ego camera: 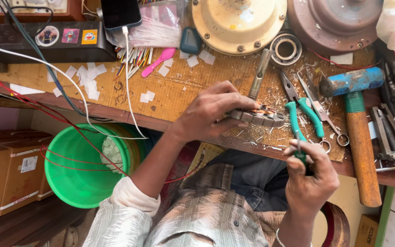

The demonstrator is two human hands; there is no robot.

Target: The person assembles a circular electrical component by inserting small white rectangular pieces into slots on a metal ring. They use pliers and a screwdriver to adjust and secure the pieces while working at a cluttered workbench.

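Observation:
My left hand (209,112) grips a flat round metal motor stator (261,118) with copper winding showing on top, held at the front edge of the brown workbench (179,87). My right hand (309,176) is below and to the right of it, over my lap, closed on a small green-handled tool (300,153) that points up toward the stator. The tool's tip is too thin to make out.
Green-handled pliers (305,114), scissors (323,110) and a blue-headed hammer with wooden handle (360,137) lie right of the stator. Two round motor housings (238,20) and a bearing (285,49) sit at the back. A green bucket (76,178) stands below left, crossed by red wires.

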